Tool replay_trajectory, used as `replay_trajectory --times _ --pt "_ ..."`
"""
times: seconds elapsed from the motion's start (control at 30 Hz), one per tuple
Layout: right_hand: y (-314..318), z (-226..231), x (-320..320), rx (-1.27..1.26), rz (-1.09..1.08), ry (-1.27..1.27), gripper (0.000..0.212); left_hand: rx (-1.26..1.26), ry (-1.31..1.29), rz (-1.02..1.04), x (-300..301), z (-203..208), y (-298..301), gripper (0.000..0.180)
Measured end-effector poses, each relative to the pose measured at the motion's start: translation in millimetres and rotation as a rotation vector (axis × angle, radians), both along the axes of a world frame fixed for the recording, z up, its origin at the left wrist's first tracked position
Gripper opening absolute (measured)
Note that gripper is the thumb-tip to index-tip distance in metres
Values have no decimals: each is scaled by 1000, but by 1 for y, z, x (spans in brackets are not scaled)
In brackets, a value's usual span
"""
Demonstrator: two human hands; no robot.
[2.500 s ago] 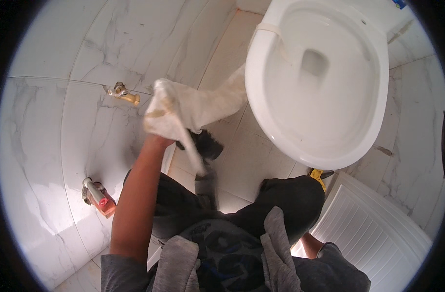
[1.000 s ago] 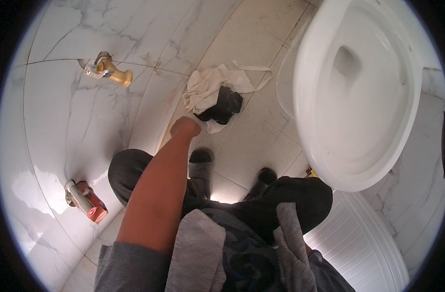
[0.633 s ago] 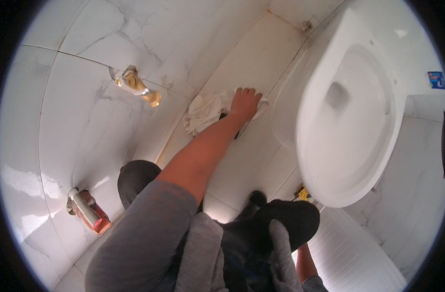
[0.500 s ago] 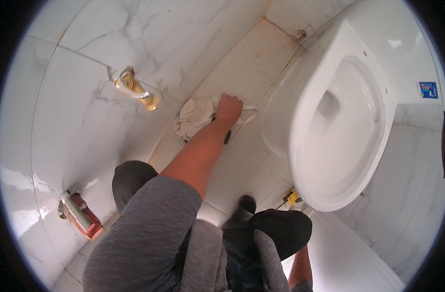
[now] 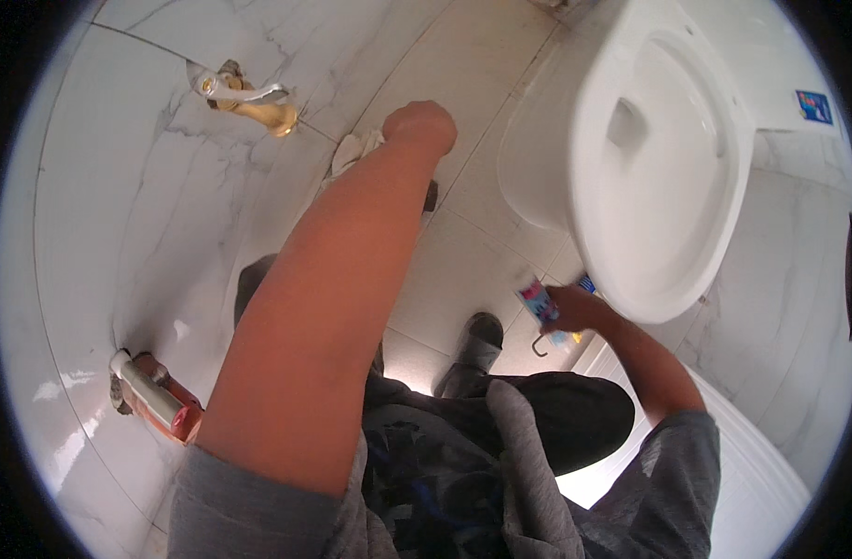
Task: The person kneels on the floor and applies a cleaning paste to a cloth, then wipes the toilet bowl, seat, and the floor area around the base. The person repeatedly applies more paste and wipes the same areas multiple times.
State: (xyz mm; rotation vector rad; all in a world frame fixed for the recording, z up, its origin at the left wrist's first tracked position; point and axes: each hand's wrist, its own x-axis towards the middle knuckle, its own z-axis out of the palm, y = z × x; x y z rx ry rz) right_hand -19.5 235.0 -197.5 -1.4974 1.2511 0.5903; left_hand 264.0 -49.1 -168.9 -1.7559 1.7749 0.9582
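Observation:
My left hand (image 5: 419, 129) is curled into a fist over the floor, between the tiled wall and the toilet. Its fingers are turned away, so what it holds, if anything, is hidden. Beside the fist, partly behind my forearm, lies a crumpled off-white cloth (image 5: 353, 154). My right hand (image 5: 577, 310) grips a small white tube (image 5: 538, 300) with blue and pink print, low beside the front of the toilet. Just under that hand a thin dark hook-shaped piece (image 5: 540, 347) shows, along with a bit of something yellow (image 5: 578, 338).
The white toilet (image 5: 659, 224) fills the right side. A gold tap (image 5: 249, 101) juts from the marbled wall on the left. Lower on that wall is a holder with a reddish part (image 5: 170, 401). My shod foot (image 5: 477, 349) stands on the tiles; a dark object (image 5: 431, 196) sits by my left forearm.
My right hand has come up beside the toilet with a tube in it. My left hand, earlier pressed on the cloth, is now a fist, its arm stretched further forward. The view has shifted.

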Motion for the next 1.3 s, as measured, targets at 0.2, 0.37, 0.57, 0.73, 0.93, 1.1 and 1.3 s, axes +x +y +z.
replay_trajectory --times 0.2,0.37,0.57,0.73,0.93,1.1,1.3 --pt "-59 -23 125 -227 -223 143 74 -58 11 -20 19 4 27 32" --pt "-122 -28 194 -385 -753 212 73 108 177 -2 22 -21 33 26" --pt "-160 -3 213 -620 -982 166 64 432 663 267 48 -25 15 38" --pt "-176 -11 220 -808 -851 -245 53 193 875 396 61 -6 16 57" --pt "-189 -37 198 -95 -898 -1075 48 -221 826 556 78 14 62 60" --pt "-203 -71 158 85 -1103 -819 42 -591 473 563 68 27 88 75" --pt "-219 -108 174 -845 -551 347 31 -410 597 490 80 24 88 72"
